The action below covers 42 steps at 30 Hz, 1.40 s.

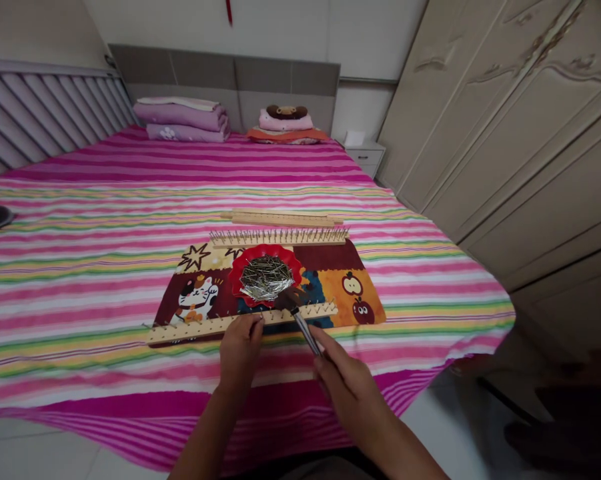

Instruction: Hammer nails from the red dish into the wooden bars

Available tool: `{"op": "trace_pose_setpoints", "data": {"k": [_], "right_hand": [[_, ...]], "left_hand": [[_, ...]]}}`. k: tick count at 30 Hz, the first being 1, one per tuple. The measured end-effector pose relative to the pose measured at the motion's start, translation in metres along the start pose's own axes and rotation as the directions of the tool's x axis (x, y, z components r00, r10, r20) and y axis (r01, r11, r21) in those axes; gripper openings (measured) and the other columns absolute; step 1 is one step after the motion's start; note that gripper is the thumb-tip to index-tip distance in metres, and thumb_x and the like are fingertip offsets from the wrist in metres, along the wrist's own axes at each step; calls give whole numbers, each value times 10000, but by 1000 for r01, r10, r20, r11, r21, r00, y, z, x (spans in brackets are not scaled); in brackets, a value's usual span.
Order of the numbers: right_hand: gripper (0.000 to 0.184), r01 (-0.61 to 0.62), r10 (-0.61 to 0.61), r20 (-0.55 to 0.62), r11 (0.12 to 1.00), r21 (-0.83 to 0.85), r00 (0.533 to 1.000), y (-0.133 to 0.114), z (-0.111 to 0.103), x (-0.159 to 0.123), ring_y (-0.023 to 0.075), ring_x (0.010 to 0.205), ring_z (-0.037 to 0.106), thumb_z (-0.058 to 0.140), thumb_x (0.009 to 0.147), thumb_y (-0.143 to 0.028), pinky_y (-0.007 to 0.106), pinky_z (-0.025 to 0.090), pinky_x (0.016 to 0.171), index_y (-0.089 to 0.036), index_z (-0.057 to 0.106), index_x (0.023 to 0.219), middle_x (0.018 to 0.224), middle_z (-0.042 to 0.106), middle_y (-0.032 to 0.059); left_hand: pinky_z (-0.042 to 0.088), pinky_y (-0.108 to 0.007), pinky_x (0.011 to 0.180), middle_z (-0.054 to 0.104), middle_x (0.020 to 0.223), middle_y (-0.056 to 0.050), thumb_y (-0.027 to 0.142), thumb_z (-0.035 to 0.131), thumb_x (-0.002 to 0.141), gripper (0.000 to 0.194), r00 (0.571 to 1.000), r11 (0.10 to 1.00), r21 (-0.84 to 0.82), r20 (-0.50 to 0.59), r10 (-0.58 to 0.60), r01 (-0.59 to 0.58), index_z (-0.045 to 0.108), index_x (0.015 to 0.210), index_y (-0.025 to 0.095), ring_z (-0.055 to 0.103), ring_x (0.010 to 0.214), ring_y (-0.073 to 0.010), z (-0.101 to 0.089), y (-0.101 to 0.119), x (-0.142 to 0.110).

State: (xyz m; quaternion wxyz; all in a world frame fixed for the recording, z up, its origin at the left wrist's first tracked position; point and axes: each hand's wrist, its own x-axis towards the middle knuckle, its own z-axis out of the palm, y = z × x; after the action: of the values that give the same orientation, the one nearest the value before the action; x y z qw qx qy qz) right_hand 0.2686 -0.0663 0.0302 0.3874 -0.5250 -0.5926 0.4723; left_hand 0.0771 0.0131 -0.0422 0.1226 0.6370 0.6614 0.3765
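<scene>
My right hand (351, 388) is wrapped round the handle of a hammer (307, 333), whose dark head is over the front wooden strip (200, 329), close to the bowl. With finger and thumb pinched together, my left hand (239, 350) rests at the strip's near edge and steadies a small nail (261, 317) there. Several nails stand in the strip at both ends, some leaning. Just behind it, a red scalloped bowl (235, 277) holds a heap of loose metal nails (265, 272). The fingertips of my left hand are partly hidden.
A patterned mat (305, 259) lies under the bowl on the striped bedspread (105, 267). Behind the bowl is a wooden strip full of upright nails (280, 239), then more wooden strips (280, 218). Folded bedding (185, 121) sits by the headboard; a wardrobe (505, 120) stands right.
</scene>
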Motion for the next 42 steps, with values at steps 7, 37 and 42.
{"op": "trace_pose_setpoints", "data": {"k": [7,37,42], "right_hand": [[493,-165,168,-89,985,43,982,27,-20,-21,123,520,352,407,914,-309,239,301,488,-179,437,1389,613,415,-42],[505,-151,163,-150,985,85,975,26,-23,-29,146,562,473,466,852,-347,256,446,590,-147,540,1310,613,500,-27],[488,-162,172,-131,983,84,976,21,-21,-31,141,563,457,465,860,-332,243,421,570,-159,539,1311,622,491,-29]], "left_hand": [[466,-277,725,693,848,-34,353,482,790,242,998,998,64,-52,25,-21,672,864,223,622,773,-176,-36,10,19],[434,-254,567,683,653,-24,459,659,563,310,927,832,-419,254,-276,363,638,682,174,576,580,-135,-55,14,79],[493,-242,610,713,705,-44,345,769,476,363,855,569,-638,371,-362,518,690,773,153,629,639,-129,-66,16,59]]}}
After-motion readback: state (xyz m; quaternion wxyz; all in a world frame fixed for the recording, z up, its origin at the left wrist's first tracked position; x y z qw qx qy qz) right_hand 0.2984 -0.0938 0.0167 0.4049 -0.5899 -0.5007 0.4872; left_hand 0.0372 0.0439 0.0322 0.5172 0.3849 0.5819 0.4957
